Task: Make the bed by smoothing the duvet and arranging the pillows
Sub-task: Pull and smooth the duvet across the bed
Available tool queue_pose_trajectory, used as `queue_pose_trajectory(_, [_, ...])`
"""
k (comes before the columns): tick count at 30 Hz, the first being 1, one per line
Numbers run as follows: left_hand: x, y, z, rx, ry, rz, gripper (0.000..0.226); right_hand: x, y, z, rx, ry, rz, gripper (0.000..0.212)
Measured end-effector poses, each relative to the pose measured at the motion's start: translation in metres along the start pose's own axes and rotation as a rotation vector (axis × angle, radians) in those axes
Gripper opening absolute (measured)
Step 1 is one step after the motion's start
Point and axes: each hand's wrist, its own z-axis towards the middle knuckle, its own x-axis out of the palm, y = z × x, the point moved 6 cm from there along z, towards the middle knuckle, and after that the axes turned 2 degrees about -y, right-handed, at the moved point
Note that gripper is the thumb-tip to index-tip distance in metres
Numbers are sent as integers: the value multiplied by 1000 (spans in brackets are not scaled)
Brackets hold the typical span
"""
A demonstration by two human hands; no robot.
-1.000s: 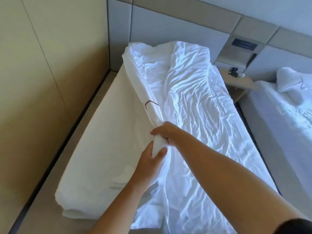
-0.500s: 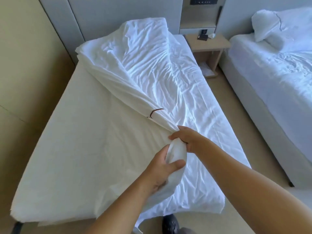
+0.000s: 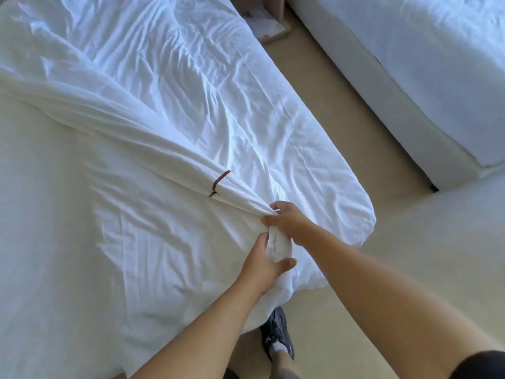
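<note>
step: spreading the duvet [image 3: 169, 86], we judged | grip: our left hand [image 3: 261, 272] and right hand [image 3: 288, 222] were each curled tight round its bunched corner, the rest lying rumpled beyond the knuckles | next: probably called for pulling that corner out flat

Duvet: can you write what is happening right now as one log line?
duvet: wrinkled, not smooth yet | left grip: holds bunched duvet end | right grip: holds the fold just beyond
</note>
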Motion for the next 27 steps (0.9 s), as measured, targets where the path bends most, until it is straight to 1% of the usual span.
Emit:
queue_pose_trajectory(3, [8, 24, 11, -91, -4, 11, 62, -1, -31, 3, 36, -19, 34, 22])
queue_pose_trajectory(6, [6, 22, 8, -116, 72, 8, 60, -4, -47, -13, 27, -26, 179, 36])
queue_pose_trajectory(8, [-8, 12, 6, -104, 93, 23, 46, -7, -57, -31, 21, -28, 236, 48])
queue_pose_trajectory(9, [-20, 7, 8, -86, 72, 40, 38, -7, -61, -40, 18, -43, 217, 57])
queue_pose_trajectory(11, [-55, -9, 17, 27, -54, 154, 25, -3, -69, -56, 31, -122, 123, 69])
queue_pose_trajectory(13, [-94, -29, 33, 240, -198, 351, 18, 1, -72, -68, 28, -288, 44, 64])
queue_pose_trajectory(15, [-119, -48, 50, 522, -265, 547, 18, 5, -75, -81, -14, -497, -34, 56])
queue_pose_trajectory(16, [-125, -51, 61, 635, -258, 627, 22, 9, -75, -83, -52, -566, -68, 56])
queue_pose_trajectory(18, [-127, -48, 88, 797, -198, 762, 31, 22, -82, -80, -86, -652, -140, 67])
queue_pose_trajectory(20, [-121, -34, 116, 878, -147, 910, 44, 38, -91, -69, -76, -724, -197, 83])
queue_pose_trajectory(22, [-116, -15, 144, 904, -138, 1057, 53, 52, -104, -55, -54, -826, -167, 88])
queue_pose_trajectory(24, [-117, 1, 166, 966, -190, 1122, 55, 61, -120, -44, -45, -933, -81, 80])
queue_pose_trajectory(26, [-120, 10, 181, 1058, -271, 1135, 53, 58, -137, -30, -26, -1018, -11, 62])
queue_pose_trajectory(27, [-119, 10, 187, 1082, -291, 1142, 52, 52, -141, -24, -41, -1056, -22, 49])
